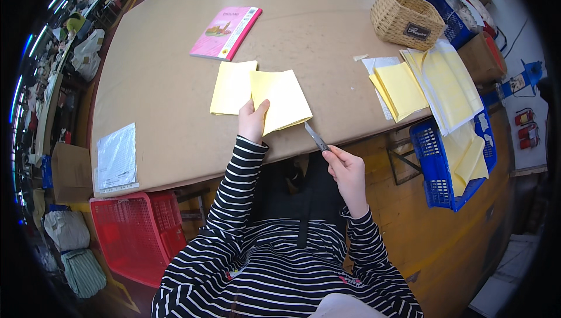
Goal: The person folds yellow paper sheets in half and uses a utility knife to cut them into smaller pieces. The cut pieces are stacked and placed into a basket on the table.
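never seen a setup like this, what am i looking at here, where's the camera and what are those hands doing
There's no machine: these are a person's own two bare hands. The one picture comes from a wide fisheye camera on their head, looking down, so straight edges bend near its rim and its left is their left.

The left hand holds a yellow piece, cloth or paper, I can't tell. The right hand holds what looks like a knife, its tip at that piece's near corner.

On the table are another yellow piece, a pink book, white sheets at the left and a wicker basket at the right.
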Action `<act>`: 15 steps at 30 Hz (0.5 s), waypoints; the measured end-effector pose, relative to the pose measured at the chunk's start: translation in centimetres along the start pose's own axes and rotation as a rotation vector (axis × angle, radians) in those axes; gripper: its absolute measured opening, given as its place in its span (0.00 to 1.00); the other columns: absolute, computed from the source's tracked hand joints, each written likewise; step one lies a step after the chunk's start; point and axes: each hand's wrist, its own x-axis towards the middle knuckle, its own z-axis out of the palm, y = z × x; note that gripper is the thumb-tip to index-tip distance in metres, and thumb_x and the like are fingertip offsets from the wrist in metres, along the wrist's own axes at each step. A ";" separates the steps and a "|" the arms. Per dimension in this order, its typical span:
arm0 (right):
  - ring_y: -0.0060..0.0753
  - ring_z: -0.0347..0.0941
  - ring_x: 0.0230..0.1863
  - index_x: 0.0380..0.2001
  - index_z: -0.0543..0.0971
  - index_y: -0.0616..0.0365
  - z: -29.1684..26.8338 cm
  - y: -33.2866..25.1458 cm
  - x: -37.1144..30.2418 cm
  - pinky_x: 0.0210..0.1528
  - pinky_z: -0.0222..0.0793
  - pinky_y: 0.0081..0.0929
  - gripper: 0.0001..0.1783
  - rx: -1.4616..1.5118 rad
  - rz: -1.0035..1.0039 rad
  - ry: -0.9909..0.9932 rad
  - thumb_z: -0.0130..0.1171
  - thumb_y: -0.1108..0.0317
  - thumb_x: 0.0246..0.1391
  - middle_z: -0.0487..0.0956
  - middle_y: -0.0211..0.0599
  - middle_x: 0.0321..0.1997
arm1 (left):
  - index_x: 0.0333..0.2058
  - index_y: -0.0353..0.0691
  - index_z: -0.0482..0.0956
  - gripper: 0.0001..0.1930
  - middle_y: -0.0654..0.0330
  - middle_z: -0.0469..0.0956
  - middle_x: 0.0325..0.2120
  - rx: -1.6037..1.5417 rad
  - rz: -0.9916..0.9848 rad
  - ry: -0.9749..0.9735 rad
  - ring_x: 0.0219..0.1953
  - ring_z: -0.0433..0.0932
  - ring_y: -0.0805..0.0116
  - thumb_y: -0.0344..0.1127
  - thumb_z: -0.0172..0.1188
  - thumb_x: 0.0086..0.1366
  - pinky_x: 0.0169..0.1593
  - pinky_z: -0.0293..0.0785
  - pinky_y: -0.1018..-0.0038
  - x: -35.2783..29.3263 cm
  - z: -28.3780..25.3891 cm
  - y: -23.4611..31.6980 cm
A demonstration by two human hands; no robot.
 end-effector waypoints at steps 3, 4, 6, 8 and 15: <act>0.07 0.57 0.17 0.44 0.82 0.65 -0.1 0.4 0.0 0.17 0.48 0.12 0.13 -0.150 -0.003 0.040 0.61 0.68 0.59 0.66 0.17 0.15 | 0.47 0.23 0.74 0.14 0.55 0.80 0.39 0.048 0.029 0.000 0.37 0.79 0.72 0.28 0.55 0.67 0.43 0.75 0.77 -0.1 0.0 -0.1; 0.07 0.57 0.17 0.43 0.82 0.65 -0.1 0.4 0.0 0.18 0.48 0.12 0.13 -0.171 0.003 0.062 0.61 0.68 0.59 0.66 0.17 0.15 | 0.46 0.23 0.74 0.14 0.56 0.81 0.38 0.067 0.041 0.004 0.36 0.79 0.72 0.29 0.55 0.67 0.42 0.75 0.77 -0.1 0.1 -0.2; 0.08 0.58 0.17 0.43 0.83 0.65 -0.1 0.5 -0.1 0.18 0.49 0.13 0.14 -0.215 0.007 0.096 0.62 0.67 0.58 0.66 0.18 0.15 | 0.46 0.24 0.75 0.14 0.56 0.81 0.36 0.112 0.067 0.008 0.36 0.79 0.73 0.30 0.55 0.67 0.41 0.75 0.76 -0.3 0.1 -0.4; 0.08 0.59 0.17 0.43 0.83 0.65 -0.2 0.6 -0.1 0.18 0.51 0.14 0.14 -0.286 0.012 0.122 0.63 0.66 0.58 0.66 0.18 0.15 | 0.46 0.24 0.75 0.14 0.56 0.81 0.35 0.164 0.096 0.019 0.35 0.79 0.74 0.30 0.55 0.68 0.40 0.75 0.76 -0.5 0.3 -0.7; 0.24 0.67 0.20 0.50 0.79 0.58 -0.7 1.9 0.2 0.27 0.63 0.24 0.19 -0.470 -0.079 0.127 0.63 0.68 0.55 0.74 0.33 0.20 | 0.54 0.29 0.70 0.25 0.46 0.76 0.42 0.903 0.167 0.039 0.38 0.78 0.54 0.35 0.63 0.61 0.45 0.75 0.67 -1.0 1.4 -0.3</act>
